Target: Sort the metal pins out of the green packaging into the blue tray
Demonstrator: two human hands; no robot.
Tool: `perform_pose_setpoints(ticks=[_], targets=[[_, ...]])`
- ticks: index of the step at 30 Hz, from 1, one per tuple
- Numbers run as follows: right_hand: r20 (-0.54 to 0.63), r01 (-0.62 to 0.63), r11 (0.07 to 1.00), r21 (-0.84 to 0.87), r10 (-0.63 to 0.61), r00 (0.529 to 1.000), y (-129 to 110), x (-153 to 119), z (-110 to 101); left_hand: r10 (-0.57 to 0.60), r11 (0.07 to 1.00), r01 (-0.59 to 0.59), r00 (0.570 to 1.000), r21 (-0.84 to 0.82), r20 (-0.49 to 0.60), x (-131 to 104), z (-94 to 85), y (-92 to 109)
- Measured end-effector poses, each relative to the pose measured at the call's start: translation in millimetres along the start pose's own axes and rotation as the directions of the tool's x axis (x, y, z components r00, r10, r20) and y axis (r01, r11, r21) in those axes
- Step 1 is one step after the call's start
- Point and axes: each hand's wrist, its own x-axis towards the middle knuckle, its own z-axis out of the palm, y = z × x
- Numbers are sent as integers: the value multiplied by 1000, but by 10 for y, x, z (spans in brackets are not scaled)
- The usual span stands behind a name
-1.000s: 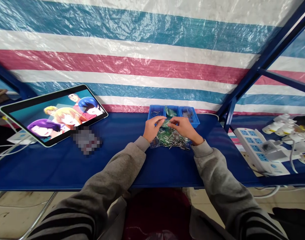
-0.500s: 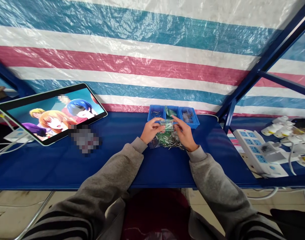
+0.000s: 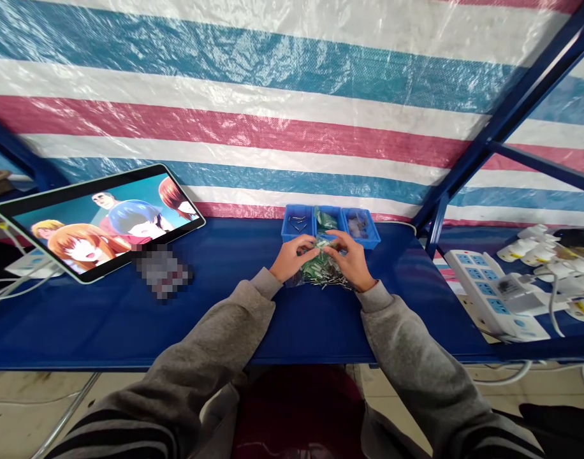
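My left hand (image 3: 292,257) and my right hand (image 3: 353,260) meet over the table, thumbs and fingertips pinched on a small clear plastic bag (image 3: 323,243). Its contents are too small to make out. Directly below lies a heap of thin metal pins or screws (image 3: 326,279) mixed with green and clear plastic packets, partly covered by my hands. Just beyond my fingers stands a blue three-part bin (image 3: 370,243). A few metal pins (image 3: 299,225) lie in its left compartment, green packets (image 3: 326,219) in the middle one, and greyish clear pieces (image 3: 357,225) in the right one.
A tablet (image 3: 124,223) playing a cartoon leans at the left of the blue table (image 3: 215,319), with a blurred-out item in front. On the right are a white power strip (image 3: 486,287) and several white sockets (image 3: 535,245). Striped sheeting (image 3: 273,127) hangs behind.
The clear bag was stretched flat between my hands; now it is bunched, and my fingers are drawn closer together around it. The picture on the tablet has changed.
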Motion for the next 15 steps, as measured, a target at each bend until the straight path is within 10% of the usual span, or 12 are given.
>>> perform_pose_setpoints(ticks=[6,15], targets=[[-46,56,998,6,-56,997,-40,-15,-26,-79,961,69,996,-269,-28,3,46,20],[-26,106,992,-70,-108,994,52,27,24,30,978,-50,994,-202,-102,24,32,-73]])
